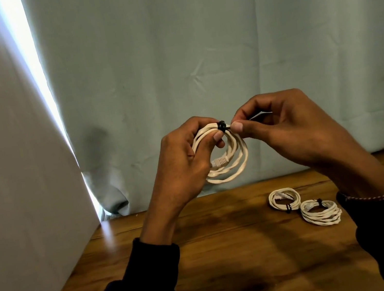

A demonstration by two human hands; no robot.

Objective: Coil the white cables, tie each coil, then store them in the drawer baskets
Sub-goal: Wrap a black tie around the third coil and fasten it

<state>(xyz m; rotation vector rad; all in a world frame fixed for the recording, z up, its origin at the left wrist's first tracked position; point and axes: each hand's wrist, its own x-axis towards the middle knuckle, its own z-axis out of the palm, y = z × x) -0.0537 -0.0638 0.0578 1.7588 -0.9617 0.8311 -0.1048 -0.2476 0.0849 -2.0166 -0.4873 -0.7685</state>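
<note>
My left hand (182, 157) grips a coiled white cable (236, 163) held up above the wooden table (218, 256); its plug end shows inside the loop. A black tie (222, 126) wraps the top of the coil. My right hand (282, 126) pinches the end of that tie between thumb and forefinger, right beside the left thumb. Two more white cable coils, each with a black tie, lie on the table at the right: one (284, 199) farther back and one (322, 212) nearer, touching each other. No drawer or basket is in view.
A pale green curtain (197, 67) hangs behind the table's far edge. A white panel (11, 177) stands along the table's left side, with a bright gap of light between it and the curtain.
</note>
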